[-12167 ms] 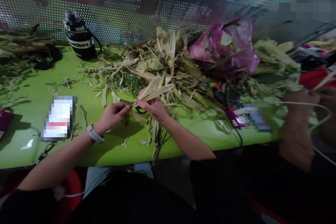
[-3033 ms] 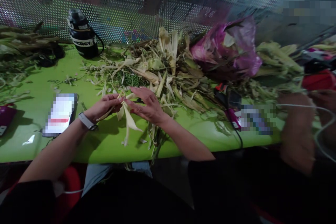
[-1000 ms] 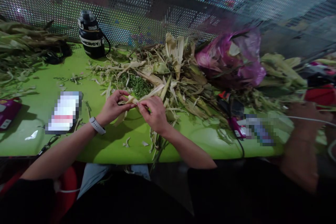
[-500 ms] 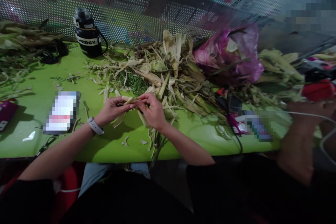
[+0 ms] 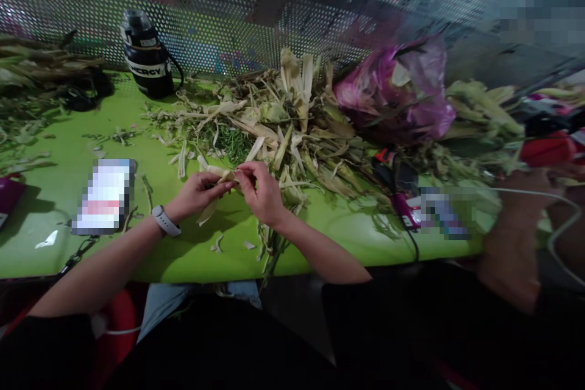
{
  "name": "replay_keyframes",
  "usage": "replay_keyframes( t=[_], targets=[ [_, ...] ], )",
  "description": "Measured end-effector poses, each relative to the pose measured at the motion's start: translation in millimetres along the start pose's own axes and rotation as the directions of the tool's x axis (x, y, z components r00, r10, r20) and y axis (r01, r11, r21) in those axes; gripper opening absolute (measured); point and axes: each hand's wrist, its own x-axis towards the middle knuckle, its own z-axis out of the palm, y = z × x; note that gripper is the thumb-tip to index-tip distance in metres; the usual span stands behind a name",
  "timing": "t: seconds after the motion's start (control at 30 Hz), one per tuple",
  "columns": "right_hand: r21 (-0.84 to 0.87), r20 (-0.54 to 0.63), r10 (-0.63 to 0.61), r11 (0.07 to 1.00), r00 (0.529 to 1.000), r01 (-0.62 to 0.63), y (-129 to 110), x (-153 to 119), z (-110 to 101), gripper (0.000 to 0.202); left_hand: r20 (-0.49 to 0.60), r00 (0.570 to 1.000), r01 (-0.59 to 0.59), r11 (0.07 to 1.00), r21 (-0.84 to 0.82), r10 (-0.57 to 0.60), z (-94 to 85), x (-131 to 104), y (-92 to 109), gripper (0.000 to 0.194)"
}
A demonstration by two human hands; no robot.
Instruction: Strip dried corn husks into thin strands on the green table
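My left hand, with a white watch band on its wrist, is closed on a pale corn husk. The husk pokes out above and below its fingers. Close against it, my right hand pinches at the husk's right end with thumb and forefinger; my fingers cover the exact grip. Behind both hands spreads a heap of dry corn husks, with a tangle of thin green stems in it. Small husk scraps lie on the green table below.
A black bottle stands at the back left, a phone before it. A pink plastic bag sits behind the heap. At right are another phone, a white cable and another person's arm. Perforated metal closes the back.
My right fingers have shifted slightly up and left along the husk, and the strip that hung beneath them no longer shows there. My left hand stays nearly still.
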Motion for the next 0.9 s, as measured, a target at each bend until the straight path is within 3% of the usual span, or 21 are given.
replay_keyframes(
  t=[0.1, 0.2, 0.27, 0.33, 0.4, 0.5, 0.6, 0.67, 0.8, 0.9],
  targets=[
    [-0.022, 0.040, -0.081, 0.996, 0.996, 0.082, -1.6, 4.3, -6.6, 0.013, 0.037, 0.999, 0.003, 1.000, 0.014, -0.004, -3.9, 0.7, -0.4, 0.030],
    [-0.072, 0.048, -0.075, 0.994, 0.996, 0.079, -2.3, 12.7, -17.5, 0.017, 0.201, 0.976, 0.082, 0.996, 0.038, -0.088, -7.1, 0.0, 4.6, 0.031],
    [-0.051, 0.158, 0.003, 0.999, 0.987, 0.005, -1.4, 17.8, -22.5, 0.019, 0.358, 0.923, 0.127, 0.990, 0.054, -0.138, -6.4, -1.2, 8.4, 0.035],
    [0.050, 0.343, 0.097, 0.991, 0.934, -0.121, 0.5, 20.6, -23.6, 0.018, 0.458, 0.876, 0.144, 0.988, 0.056, -0.153, -3.8, -2.4, 10.8, 0.039],
    [0.171, 0.457, 0.161, 0.949, 0.874, -0.264, 2.8, 21.0, -21.3, 0.017, 0.489, 0.859, 0.145, 0.988, 0.048, -0.149, -0.9, -3.2, 11.5, 0.041],
    [0.305, 0.414, 0.226, 0.878, 0.882, -0.368, 5.2, 19.7, -16.1, 0.017, 0.474, 0.866, 0.159, 0.986, 0.041, -0.160, 2.5, -4.0, 10.4, 0.038],
    [0.382, 0.344, 0.283, 0.829, 0.895, -0.409, 5.1, 19.3, -12.8, 0.021, 0.542, 0.823, 0.160, 0.985, 0.070, -0.173, 7.5, -6.0, 8.2, 0.035],
    [0.443, 0.363, 0.336, 0.759, 0.869, -0.478, 4.3, 20.1, -11.6, 0.025, 0.619, 0.770, 0.132, 0.988, 0.084, -0.156, 12.7, -8.0, 6.9, 0.036],
    [0.553, 0.477, 0.448, 0.516, 0.756, -0.655, 6.2, 23.5, -10.0, 0.031, 0.714, 0.687, 0.134, 0.989, 0.057, -0.134, 21.6, -11.7, 7.1, 0.035],
    [0.593, 0.434, 0.556, 0.415, 0.708, -0.690, 11.4, 26.0, -8.1, 0.031, 0.737, 0.661, 0.187, 0.982, 0.018, -0.140, 23.3, -13.2, 8.0, 0.030]
  ],
)
